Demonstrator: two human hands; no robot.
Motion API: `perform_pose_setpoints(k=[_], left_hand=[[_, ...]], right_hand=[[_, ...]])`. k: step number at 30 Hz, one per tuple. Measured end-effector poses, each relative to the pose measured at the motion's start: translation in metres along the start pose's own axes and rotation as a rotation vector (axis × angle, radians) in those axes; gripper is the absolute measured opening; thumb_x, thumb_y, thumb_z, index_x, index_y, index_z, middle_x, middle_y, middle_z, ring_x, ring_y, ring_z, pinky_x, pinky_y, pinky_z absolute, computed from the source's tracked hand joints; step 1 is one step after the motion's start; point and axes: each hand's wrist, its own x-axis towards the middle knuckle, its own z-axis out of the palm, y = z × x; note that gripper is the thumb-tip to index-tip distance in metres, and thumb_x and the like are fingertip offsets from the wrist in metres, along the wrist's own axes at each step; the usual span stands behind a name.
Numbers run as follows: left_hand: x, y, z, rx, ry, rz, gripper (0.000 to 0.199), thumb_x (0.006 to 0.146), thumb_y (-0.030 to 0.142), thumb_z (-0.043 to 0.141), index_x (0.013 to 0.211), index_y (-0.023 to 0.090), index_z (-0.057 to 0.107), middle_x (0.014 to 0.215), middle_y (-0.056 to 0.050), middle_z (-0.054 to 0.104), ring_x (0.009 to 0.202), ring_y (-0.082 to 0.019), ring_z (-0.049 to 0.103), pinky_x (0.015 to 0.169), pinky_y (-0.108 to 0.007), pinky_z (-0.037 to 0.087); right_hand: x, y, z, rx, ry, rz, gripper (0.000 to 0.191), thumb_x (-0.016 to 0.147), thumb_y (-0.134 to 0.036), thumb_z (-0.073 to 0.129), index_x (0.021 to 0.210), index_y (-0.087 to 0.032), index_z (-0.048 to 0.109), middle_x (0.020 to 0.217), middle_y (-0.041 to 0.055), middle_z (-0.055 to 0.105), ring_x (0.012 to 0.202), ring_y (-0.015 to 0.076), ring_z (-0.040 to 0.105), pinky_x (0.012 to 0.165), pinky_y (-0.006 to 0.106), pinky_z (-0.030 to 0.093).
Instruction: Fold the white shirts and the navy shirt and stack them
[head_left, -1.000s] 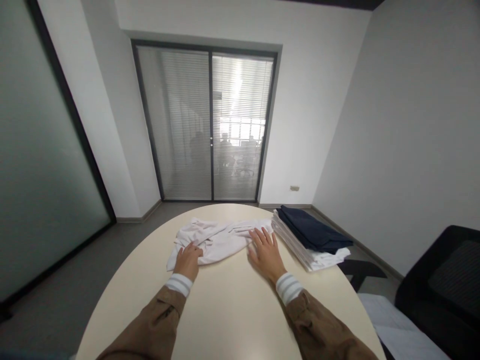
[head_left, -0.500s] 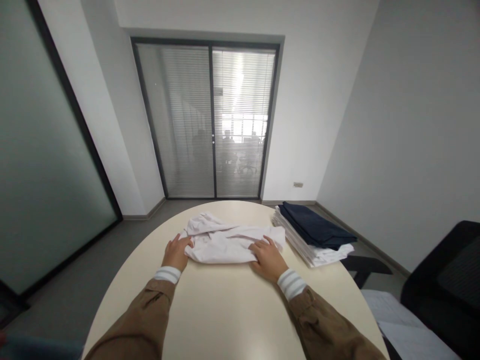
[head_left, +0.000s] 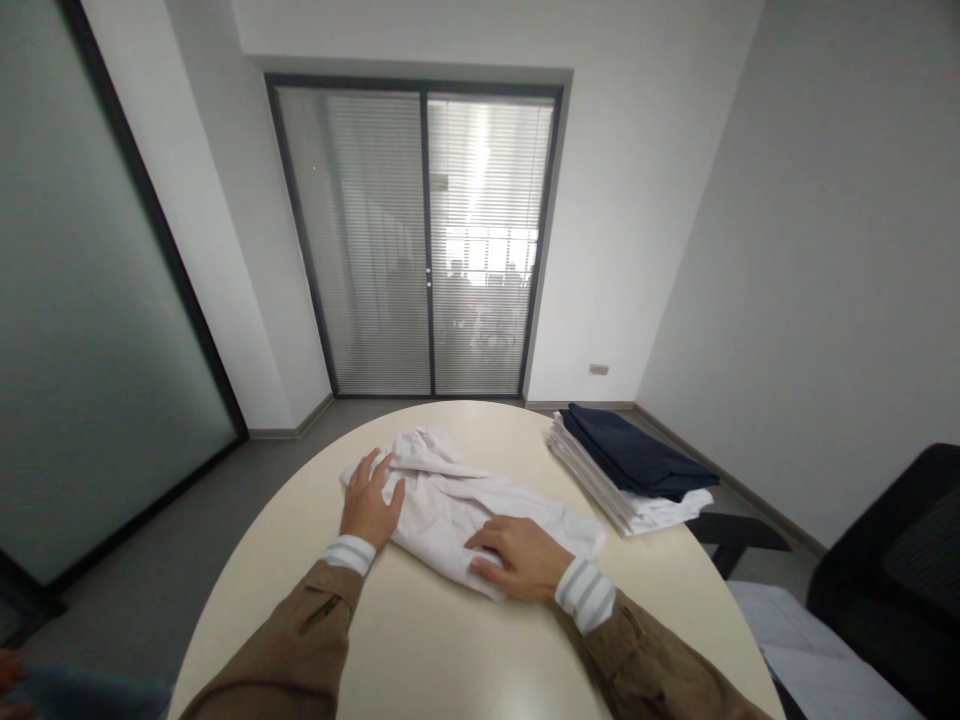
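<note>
A white garment [head_left: 439, 510], loosely folded and creased, lies slantwise on the round cream table [head_left: 420, 650]; its exact kind cannot be made out. My left hand [head_left: 371, 497] rests on its left end with the fingers spread. Over the near edge, right of the middle, lies my right hand [head_left: 517, 556], palm down, thumb and fingers apart and touching the cloth. To the right is a stack of folded white cloth [head_left: 600, 490] with a folded navy cloth [head_left: 630, 450] on top.
A black office chair [head_left: 900, 580] stands at the right, with white papers or cloth [head_left: 810, 650] near its seat. Past the table is a glass door [head_left: 427, 240] with blinds. At the lower left edge, part of another person [head_left: 82, 690] shows.
The white garment has turned, its right end now nearer to me. My right hand has moved nearer with it; my left hand has shifted slightly right and spread its fingers.
</note>
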Motion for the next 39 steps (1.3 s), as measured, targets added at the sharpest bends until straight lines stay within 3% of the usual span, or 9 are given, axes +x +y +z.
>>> perform_pose_setpoints(k=[3, 7, 13, 17, 22, 27, 33, 36, 39], left_hand=[[-0.011, 0.022, 0.000, -0.052, -0.174, 0.320, 0.049, 0.094, 0.032, 0.051, 0.142, 0.022, 0.049, 0.145, -0.011, 0.051, 0.131, -0.027, 0.049, 0.112, -0.047, 0.041], [-0.023, 0.037, 0.003, 0.027, -0.390, 0.476, 0.048, 0.091, 0.034, 0.059, 0.138, 0.028, 0.056, 0.146, -0.009, 0.053, 0.130, -0.031, 0.050, 0.109, -0.053, 0.042], [-0.025, 0.037, 0.003, 0.071, -0.460, 0.463, 0.020, 0.088, 0.028, 0.062, 0.104, 0.025, 0.074, 0.144, -0.008, 0.056, 0.132, -0.034, 0.047, 0.111, -0.057, 0.038], [-0.026, 0.040, 0.003, 0.070, -0.465, 0.455, 0.015, 0.087, 0.025, 0.059, 0.097, 0.021, 0.070, 0.142, -0.007, 0.058, 0.136, -0.035, 0.043, 0.115, -0.058, 0.032], [-0.027, 0.047, -0.001, 0.055, -0.493, 0.425, 0.017, 0.087, 0.024, 0.056, 0.100, 0.020, 0.066, 0.131, -0.006, 0.065, 0.139, -0.035, 0.040, 0.117, -0.057, 0.028], [-0.026, 0.054, -0.010, 0.067, -0.554, 0.413, 0.017, 0.080, 0.021, 0.059, 0.094, 0.021, 0.068, 0.130, -0.007, 0.066, 0.140, -0.036, 0.039, 0.117, -0.058, 0.027], [-0.024, 0.051, -0.013, -0.018, -0.659, 0.406, 0.018, 0.084, 0.028, 0.059, 0.077, 0.020, 0.073, 0.141, -0.005, 0.060, 0.145, -0.036, 0.033, 0.120, -0.060, 0.020], [-0.022, 0.051, -0.011, -0.047, -0.647, 0.336, 0.040, 0.097, 0.034, 0.044, 0.073, 0.022, 0.074, 0.135, -0.004, 0.065, 0.142, -0.032, 0.039, 0.119, -0.059, 0.023], [-0.021, 0.052, -0.010, 0.032, -0.594, 0.286, 0.030, 0.090, 0.029, 0.051, 0.067, 0.022, 0.069, 0.130, -0.004, 0.068, 0.140, -0.033, 0.042, 0.117, -0.064, 0.022]], right_hand=[[0.000, 0.001, 0.000, -0.004, 0.021, 0.011, 0.041, 0.097, -0.050, 0.047, 0.118, -0.022, 0.069, 0.107, 0.0080, 0.073, 0.101, 0.0228, 0.066, 0.088, 0.033, 0.046], [0.001, 0.003, 0.003, -0.039, 0.058, 0.037, 0.039, 0.095, -0.051, 0.052, 0.114, -0.022, 0.071, 0.103, 0.0080, 0.072, 0.099, 0.0235, 0.066, 0.088, 0.034, 0.046], [0.000, 0.008, 0.000, -0.089, 0.150, 0.160, 0.039, 0.096, -0.053, 0.050, 0.107, -0.022, 0.073, 0.097, 0.0069, 0.074, 0.097, 0.0237, 0.065, 0.095, 0.040, 0.042], [-0.001, 0.021, 0.004, -0.114, 0.235, 0.306, 0.047, 0.101, -0.053, 0.036, 0.116, -0.024, 0.070, 0.115, 0.0086, 0.072, 0.112, 0.0262, 0.062, 0.104, 0.045, 0.038], [-0.003, 0.052, 0.020, -0.106, 0.251, 0.483, 0.065, 0.096, -0.046, 0.048, 0.151, -0.012, 0.040, 0.153, 0.0162, 0.044, 0.139, 0.0290, 0.044, 0.115, 0.042, 0.032], [-0.003, 0.069, 0.030, -0.091, 0.173, 0.578, 0.065, 0.092, -0.042, 0.054, 0.150, -0.014, 0.043, 0.159, 0.0167, 0.035, 0.145, 0.0318, 0.034, 0.118, 0.045, 0.028], [-0.005, 0.071, 0.021, -0.152, 0.336, 0.668, 0.077, 0.090, -0.033, 0.060, 0.157, -0.022, 0.025, 0.163, 0.0179, 0.020, 0.140, 0.0315, 0.039, 0.108, 0.043, 0.038], [-0.008, 0.070, 0.011, -0.165, 0.268, 0.672, 0.066, 0.092, -0.038, 0.059, 0.152, -0.024, 0.036, 0.148, 0.0186, 0.046, 0.125, 0.0309, 0.054, 0.096, 0.039, 0.044], [-0.009, 0.068, 0.005, -0.147, 0.204, 0.686, 0.040, 0.093, -0.041, 0.056, 0.130, -0.023, 0.059, 0.114, 0.0126, 0.066, 0.098, 0.0253, 0.065, 0.082, 0.033, 0.044]])
